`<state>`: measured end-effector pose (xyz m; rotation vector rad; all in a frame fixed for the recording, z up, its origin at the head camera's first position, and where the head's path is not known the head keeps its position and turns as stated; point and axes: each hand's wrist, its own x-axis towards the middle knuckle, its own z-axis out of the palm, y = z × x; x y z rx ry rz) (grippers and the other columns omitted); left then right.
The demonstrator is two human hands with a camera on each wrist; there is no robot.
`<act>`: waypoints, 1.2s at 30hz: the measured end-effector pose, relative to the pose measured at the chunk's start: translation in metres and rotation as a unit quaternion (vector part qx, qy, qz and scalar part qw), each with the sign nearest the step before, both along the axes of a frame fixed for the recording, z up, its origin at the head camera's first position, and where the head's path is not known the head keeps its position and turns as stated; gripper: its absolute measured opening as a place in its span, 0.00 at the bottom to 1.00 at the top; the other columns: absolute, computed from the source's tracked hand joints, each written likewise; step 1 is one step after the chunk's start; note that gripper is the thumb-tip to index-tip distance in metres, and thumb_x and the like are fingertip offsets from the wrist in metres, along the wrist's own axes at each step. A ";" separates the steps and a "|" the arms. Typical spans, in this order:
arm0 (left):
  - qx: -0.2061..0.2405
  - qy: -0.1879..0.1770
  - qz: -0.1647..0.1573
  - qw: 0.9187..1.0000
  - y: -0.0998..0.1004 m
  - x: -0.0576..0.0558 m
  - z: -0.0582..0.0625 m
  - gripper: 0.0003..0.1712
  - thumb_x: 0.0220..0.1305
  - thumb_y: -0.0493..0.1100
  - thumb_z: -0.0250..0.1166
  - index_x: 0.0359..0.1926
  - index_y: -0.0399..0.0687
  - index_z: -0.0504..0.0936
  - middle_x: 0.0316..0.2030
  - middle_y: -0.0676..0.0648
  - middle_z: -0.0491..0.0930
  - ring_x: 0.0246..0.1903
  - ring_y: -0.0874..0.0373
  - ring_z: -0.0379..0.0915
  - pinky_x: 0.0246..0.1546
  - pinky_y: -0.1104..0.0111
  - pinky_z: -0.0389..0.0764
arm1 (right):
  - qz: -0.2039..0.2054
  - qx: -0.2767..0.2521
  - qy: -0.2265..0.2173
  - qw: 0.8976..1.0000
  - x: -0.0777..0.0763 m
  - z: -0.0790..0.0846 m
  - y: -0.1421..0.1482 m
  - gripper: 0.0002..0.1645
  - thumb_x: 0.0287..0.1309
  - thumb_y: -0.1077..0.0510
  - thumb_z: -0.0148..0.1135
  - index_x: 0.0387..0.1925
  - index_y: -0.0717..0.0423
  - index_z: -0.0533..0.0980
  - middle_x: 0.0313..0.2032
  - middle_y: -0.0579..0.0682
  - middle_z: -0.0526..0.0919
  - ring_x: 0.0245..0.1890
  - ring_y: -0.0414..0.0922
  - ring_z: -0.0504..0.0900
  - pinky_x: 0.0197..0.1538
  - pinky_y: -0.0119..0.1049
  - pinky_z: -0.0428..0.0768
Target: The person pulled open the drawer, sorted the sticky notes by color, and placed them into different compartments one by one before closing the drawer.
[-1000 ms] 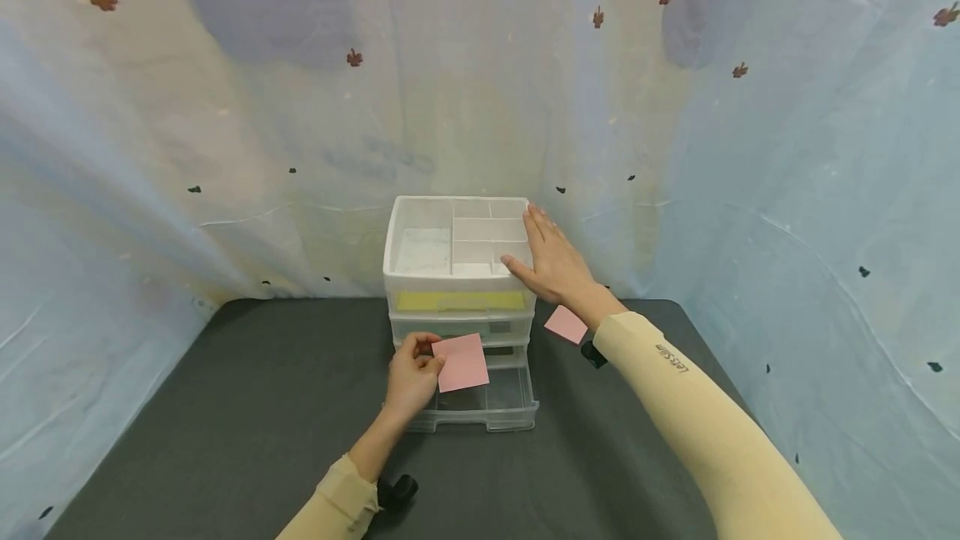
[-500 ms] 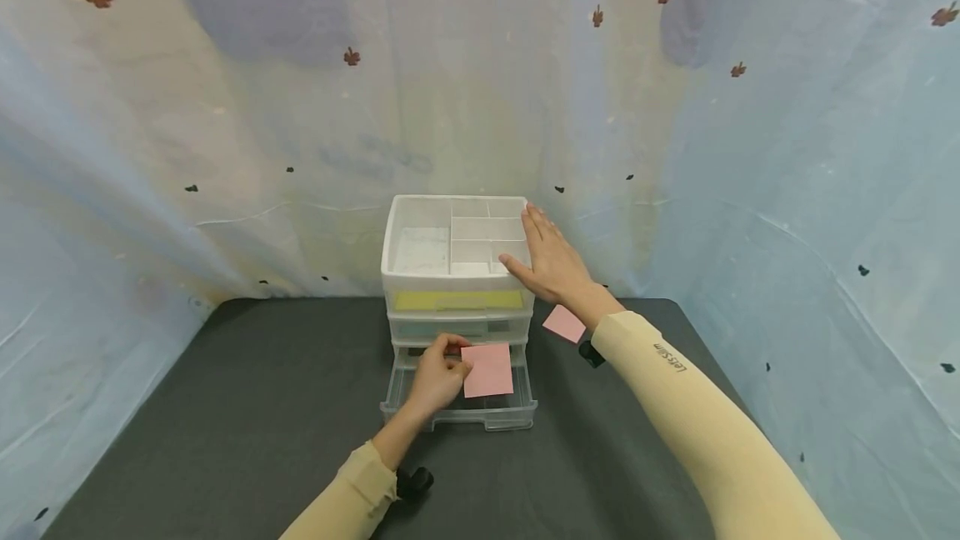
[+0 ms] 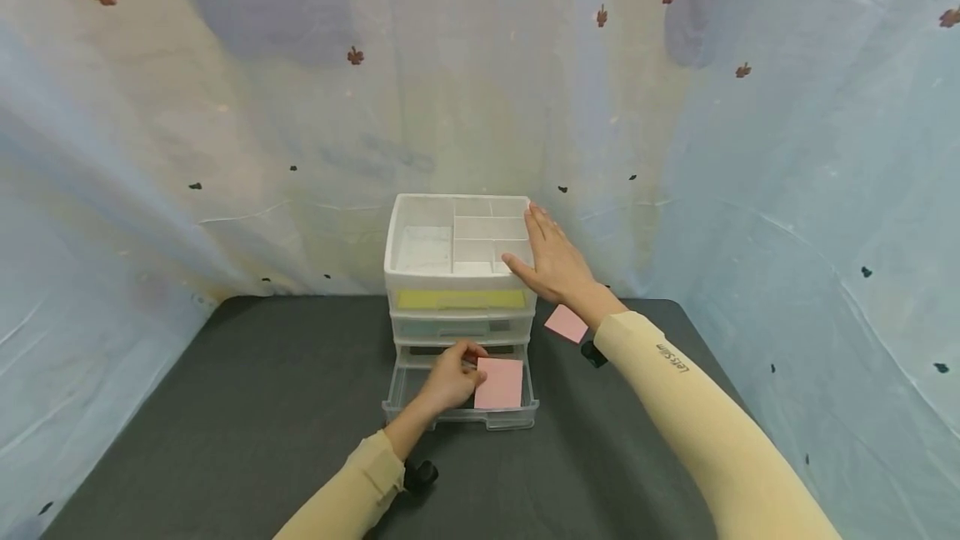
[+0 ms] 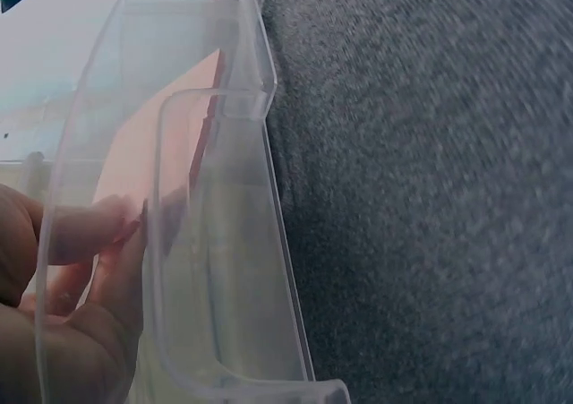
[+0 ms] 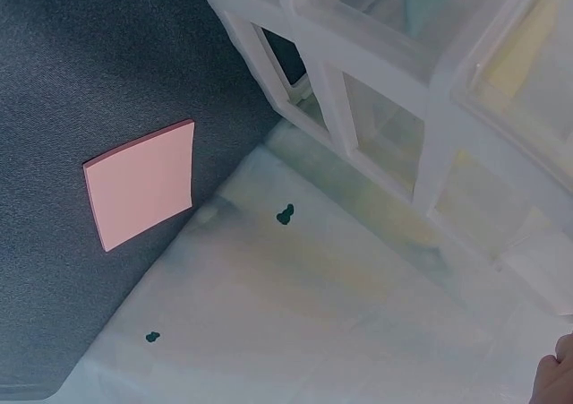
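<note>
A pink sticky note pad (image 3: pixel 501 383) is pinched at its left edge between the thumb and fingers of my left hand (image 3: pixel 448 379). It sits over the right part of the pulled-out clear bottom drawer (image 3: pixel 512 419). In the left wrist view the pad (image 4: pixel 152 149) and fingertips show through the transparent drawer front, the pad tilted. My right hand (image 3: pixel 557 265) lies with straight fingers on the right rim of the white drawer organizer (image 3: pixel 457 282). Only a bit of that hand (image 5: pixel 555 373) shows in the right wrist view.
Another pink sticky note pad (image 3: pixel 566 323) lies on the dark tabletop (image 3: pixel 300 407), right of the organizer. Something yellow (image 3: pixel 459 299) shows inside the upper drawer, which is shut like the middle one. A patterned curtain (image 3: pixel 465 107) hangs behind.
My left hand has carried the pink sticky note pad rightward and down into the right side of the pulled-out drawer. The right hand has stayed on the organizer's rim.
</note>
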<state>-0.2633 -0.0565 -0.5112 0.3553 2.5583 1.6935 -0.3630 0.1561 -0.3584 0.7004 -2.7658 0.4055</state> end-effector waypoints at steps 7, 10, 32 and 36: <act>-0.031 -0.011 -0.037 0.999 0.000 -0.002 -0.001 0.13 0.68 0.29 0.67 0.52 0.40 0.79 0.48 0.39 0.79 0.40 0.51 0.83 0.32 0.63 0.85 | 0.001 -0.004 -0.003 1.000 0.003 0.002 0.000 0.58 0.75 0.29 0.46 0.83 0.62 0.38 0.84 0.55 0.37 0.83 0.53 0.39 0.83 0.50 0.45; -0.054 -0.019 -0.042 0.998 0.001 -0.003 -0.002 0.15 0.66 0.29 0.68 0.52 0.40 0.79 0.47 0.41 0.79 0.37 0.53 0.82 0.31 0.64 0.83 | 0.000 -0.005 -0.004 1.000 0.003 0.002 0.000 0.58 0.75 0.29 0.47 0.83 0.62 0.38 0.84 0.55 0.37 0.83 0.53 0.39 0.83 0.50 0.45; -0.244 -0.034 -0.088 0.965 0.003 -0.008 0.001 0.28 0.59 0.40 0.79 0.59 0.42 0.80 0.64 0.29 0.64 0.49 0.43 0.74 0.44 0.52 0.82 | -0.005 0.000 -0.009 1.000 0.001 0.000 0.000 0.57 0.75 0.30 0.46 0.84 0.60 0.36 0.84 0.54 0.36 0.83 0.52 0.37 0.83 0.48 0.43; -0.248 -0.038 -0.084 0.964 0.004 -0.009 0.000 0.27 0.59 0.40 0.79 0.59 0.43 0.81 0.64 0.27 0.63 0.44 0.45 0.74 0.41 0.54 0.81 | -0.005 0.003 -0.008 1.000 0.001 0.000 0.000 0.57 0.75 0.30 0.46 0.83 0.60 0.37 0.84 0.54 0.36 0.83 0.52 0.37 0.83 0.47 0.42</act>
